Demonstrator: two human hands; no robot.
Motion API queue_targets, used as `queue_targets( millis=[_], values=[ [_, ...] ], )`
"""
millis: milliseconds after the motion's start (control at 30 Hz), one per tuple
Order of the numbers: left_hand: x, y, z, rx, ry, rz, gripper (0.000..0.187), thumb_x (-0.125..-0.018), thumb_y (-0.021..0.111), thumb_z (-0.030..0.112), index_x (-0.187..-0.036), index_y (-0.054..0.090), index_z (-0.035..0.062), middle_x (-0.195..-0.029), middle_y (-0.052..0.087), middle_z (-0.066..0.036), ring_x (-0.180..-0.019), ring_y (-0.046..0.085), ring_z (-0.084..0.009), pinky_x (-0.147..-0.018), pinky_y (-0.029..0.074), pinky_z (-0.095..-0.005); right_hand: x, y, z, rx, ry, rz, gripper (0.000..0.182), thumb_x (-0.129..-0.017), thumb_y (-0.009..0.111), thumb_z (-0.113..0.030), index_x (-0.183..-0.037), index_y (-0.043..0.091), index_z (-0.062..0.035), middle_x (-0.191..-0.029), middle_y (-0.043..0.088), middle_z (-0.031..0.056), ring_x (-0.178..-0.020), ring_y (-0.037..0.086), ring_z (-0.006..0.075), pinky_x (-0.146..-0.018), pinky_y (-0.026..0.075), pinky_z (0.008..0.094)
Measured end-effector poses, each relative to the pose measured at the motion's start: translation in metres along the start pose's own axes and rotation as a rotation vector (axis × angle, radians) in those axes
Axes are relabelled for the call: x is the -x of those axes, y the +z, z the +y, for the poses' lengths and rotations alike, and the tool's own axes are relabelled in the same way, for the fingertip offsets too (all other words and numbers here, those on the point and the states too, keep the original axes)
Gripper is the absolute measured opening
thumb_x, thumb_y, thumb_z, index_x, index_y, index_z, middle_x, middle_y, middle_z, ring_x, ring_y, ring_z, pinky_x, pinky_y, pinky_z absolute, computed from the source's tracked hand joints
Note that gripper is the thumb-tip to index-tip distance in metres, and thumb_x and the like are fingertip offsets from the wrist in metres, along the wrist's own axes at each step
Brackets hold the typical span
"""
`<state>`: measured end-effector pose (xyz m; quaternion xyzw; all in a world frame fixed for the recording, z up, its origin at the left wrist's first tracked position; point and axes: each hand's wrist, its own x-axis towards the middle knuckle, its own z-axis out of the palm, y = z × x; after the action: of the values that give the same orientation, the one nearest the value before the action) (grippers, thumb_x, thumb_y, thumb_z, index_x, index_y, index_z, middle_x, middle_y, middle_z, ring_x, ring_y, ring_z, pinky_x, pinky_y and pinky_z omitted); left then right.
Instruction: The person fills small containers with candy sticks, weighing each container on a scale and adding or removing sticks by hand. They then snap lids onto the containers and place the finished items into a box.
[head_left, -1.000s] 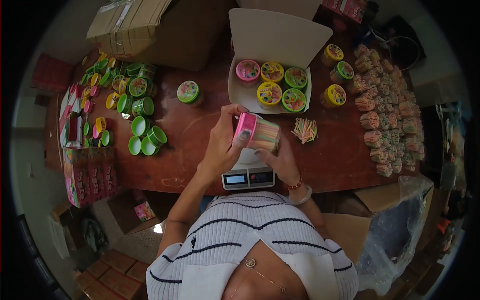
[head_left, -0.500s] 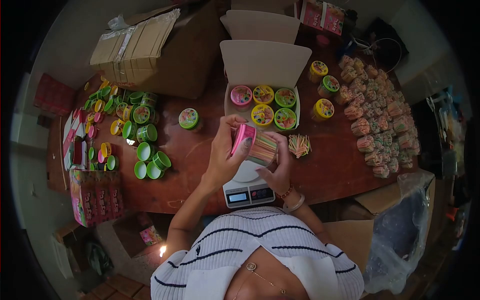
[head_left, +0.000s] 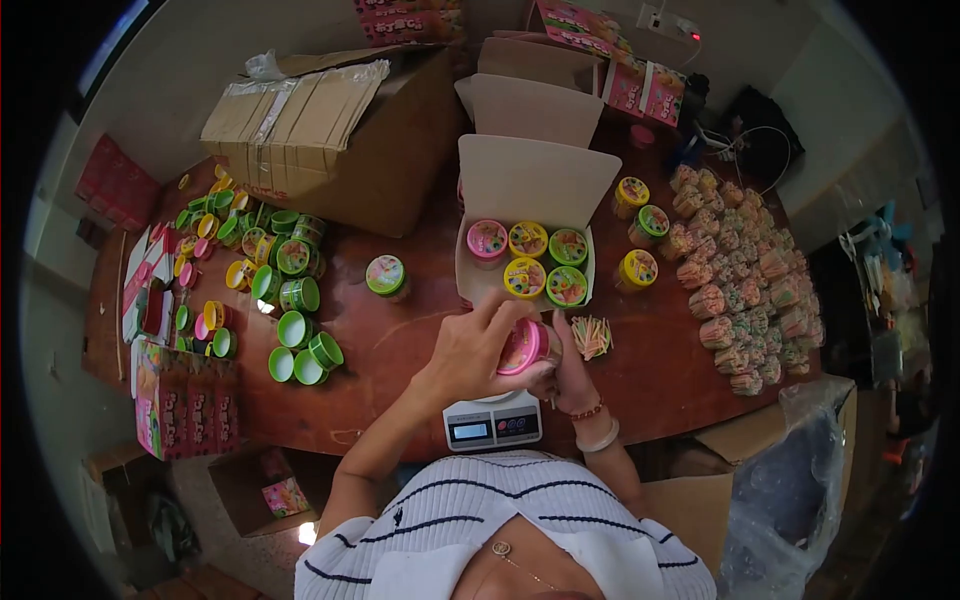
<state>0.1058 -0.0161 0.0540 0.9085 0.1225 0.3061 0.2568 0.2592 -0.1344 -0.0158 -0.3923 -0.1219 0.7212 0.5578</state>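
Note:
Above the white kitchen scale (head_left: 493, 430) I hold a clear jar with a pink lid (head_left: 519, 348), its lid tilted up toward me. My left hand (head_left: 462, 348) is wrapped round the lid from the left. On the other side, my right hand (head_left: 571, 372) is closed round the jar's clear body, mostly hidden behind it. Just beyond my hands an open white carton (head_left: 538, 180) holds several jars with pink, yellow and green lids. A small pile of thin coloured sticks (head_left: 592, 338) lies to the right of my right hand.
A jar with a green lid (head_left: 386, 276) stands left of the carton. Farther left are many green and yellow lids (head_left: 325, 350) and a large cardboard box (head_left: 390, 150). Three lidded jars (head_left: 637, 270) and many bundles of sticks (head_left: 735, 325) are on the right.
The jar has turned so that its lid top now faces up toward me, and its body has swung away from view. My view has tilted up slightly.

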Motion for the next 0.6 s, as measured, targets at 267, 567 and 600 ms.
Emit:
queue_targets(
  millis=[267,567,600],
  values=[
    [0.0,0.029,-0.001,0.218,-0.197,0.243,0.052,-0.086,0.075,0.038,-0.12,0.055,0.0043,-0.105,0.058,-0.014,-0.088,0.063,-0.0308,-0.073,0.053,-0.0359,-0.012,-0.009,0.021,0.267,-0.689,0.213,0.053,-0.104,0.041,-0.056,-0.105,0.063,-0.0071,-0.091,0.061,0.0012,-0.082,0.059,0.0114,-0.073,0.047,0.0283],
    [0.001,0.035,-0.021,0.381,-0.163,0.336,0.053,-0.077,0.078,0.032,-0.114,0.056,-0.0002,-0.098,0.056,-0.016,-0.078,0.061,-0.0329,-0.066,0.051,-0.0351,-0.018,0.007,0.022,0.635,-1.036,0.426,0.063,-0.105,0.037,-0.06,-0.123,0.059,-0.0038,-0.103,0.063,0.0016,-0.073,0.054,0.0022,-0.054,0.037,0.021],
    [0.001,0.033,-0.019,0.393,-0.159,0.325,0.053,-0.077,0.078,0.032,-0.114,0.056,-0.0002,-0.098,0.056,-0.016,-0.078,0.061,-0.0329,-0.066,0.051,-0.0351,-0.024,0.0,0.025,0.707,-1.107,0.516,0.059,-0.106,0.038,-0.057,-0.122,0.059,-0.0049,-0.1,0.063,0.0004,-0.069,0.051,0.0015,-0.05,0.033,0.0198]
  ],
)
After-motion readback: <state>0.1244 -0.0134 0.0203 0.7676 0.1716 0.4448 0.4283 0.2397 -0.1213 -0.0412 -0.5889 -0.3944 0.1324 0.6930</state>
